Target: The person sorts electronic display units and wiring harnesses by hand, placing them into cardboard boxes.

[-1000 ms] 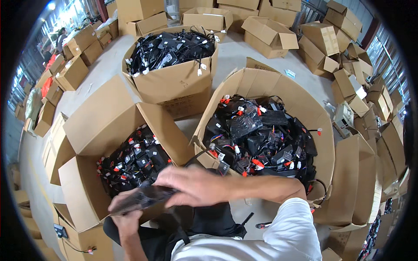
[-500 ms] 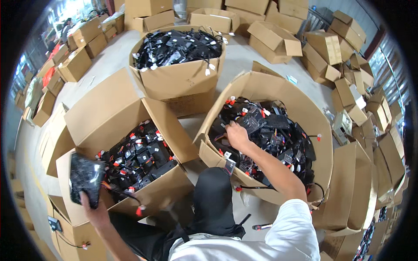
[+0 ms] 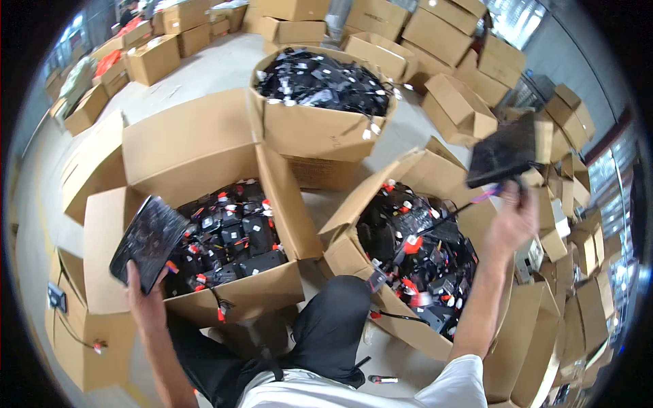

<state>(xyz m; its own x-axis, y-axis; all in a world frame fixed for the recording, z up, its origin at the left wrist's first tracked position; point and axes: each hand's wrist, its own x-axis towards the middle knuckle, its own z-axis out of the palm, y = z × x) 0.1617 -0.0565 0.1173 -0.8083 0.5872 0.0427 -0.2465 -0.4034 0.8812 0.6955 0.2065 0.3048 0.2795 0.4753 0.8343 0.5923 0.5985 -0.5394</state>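
In my left hand (image 3: pixel 144 299) is a flat black pack (image 3: pixel 151 238) with a shiny plastic surface, tilted over the left edge of the left cardboard box (image 3: pixel 197 160). Its orange wire end shows beside my fingers. My right hand (image 3: pixel 517 216), a little blurred, holds up another flat black pack (image 3: pixel 503 151) above the far right side of the right cardboard box (image 3: pixel 343 265). From this pack a dark cable with a purple part and a red-and-white connector (image 3: pixel 412 243) hangs toward the box. Both boxes contain many black packs with wires and red and white plugs.
A third box (image 3: pixel 309 129), full of black packs with white plugs, stands behind these two. Stacked cartons (image 3: pixel 459 109) line the back and right side. A small device with a cable (image 3: pixel 57 296) sits at far left. A marker-like stick (image 3: pixel 383 379) lies on the floor by my knee.
My right hand has risen out of the right box, lifting a black pack with its cable up and to the right. My left hand still holds its pack, now turned more tilted. The view has shifted.
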